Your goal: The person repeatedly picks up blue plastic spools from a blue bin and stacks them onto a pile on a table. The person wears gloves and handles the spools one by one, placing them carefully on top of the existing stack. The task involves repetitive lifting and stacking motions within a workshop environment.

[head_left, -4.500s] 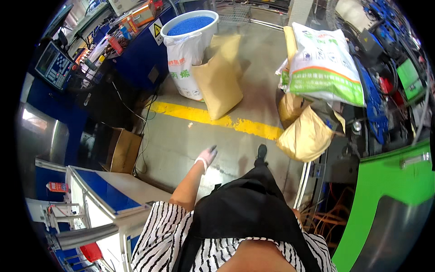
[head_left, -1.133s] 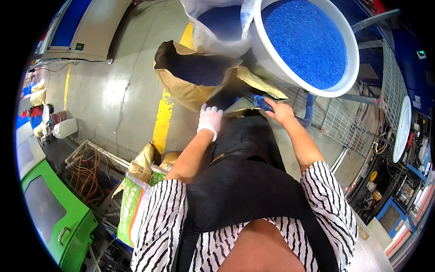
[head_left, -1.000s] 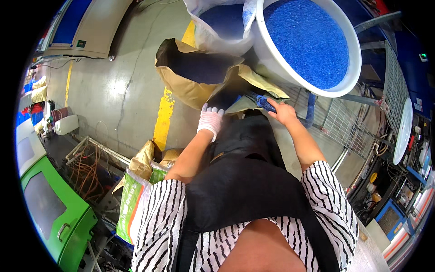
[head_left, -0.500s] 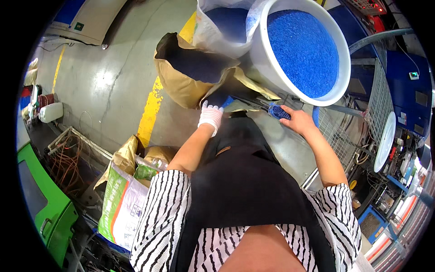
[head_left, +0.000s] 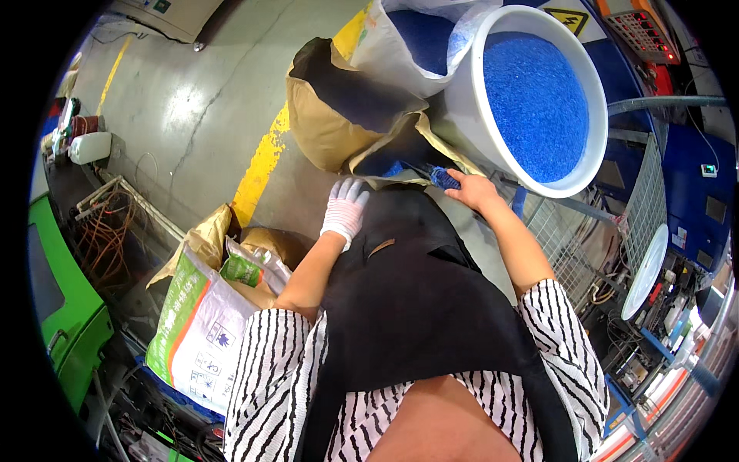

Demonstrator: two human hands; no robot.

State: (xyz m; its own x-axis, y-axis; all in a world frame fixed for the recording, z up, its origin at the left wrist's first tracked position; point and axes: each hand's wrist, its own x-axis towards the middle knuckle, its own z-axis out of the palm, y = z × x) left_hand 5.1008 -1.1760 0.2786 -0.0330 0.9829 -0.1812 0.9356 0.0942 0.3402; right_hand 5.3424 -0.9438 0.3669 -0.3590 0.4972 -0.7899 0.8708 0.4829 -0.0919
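Head view: a small blue scoop-like tool (head_left: 444, 178) sits at about one o'clock from centre, at the mouth of an open brown paper sack (head_left: 331, 123). The bare right hand (head_left: 476, 191) has its grip closed round the tool. At eleven o'clock from it, the white-gloved left hand (head_left: 344, 212) lies flat and open, holding nothing. A white tub (head_left: 469, 100) of blue pellets (head_left: 535, 104) stands at one o'clock.

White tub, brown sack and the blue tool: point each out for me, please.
White tub (head_left: 471, 115): head view, on its near outer wall.
Brown sack (head_left: 323, 131): head view, on its paper side.
Blue tool (head_left: 444, 179): head view, on the part showing beyond the right hand (head_left: 476, 191).
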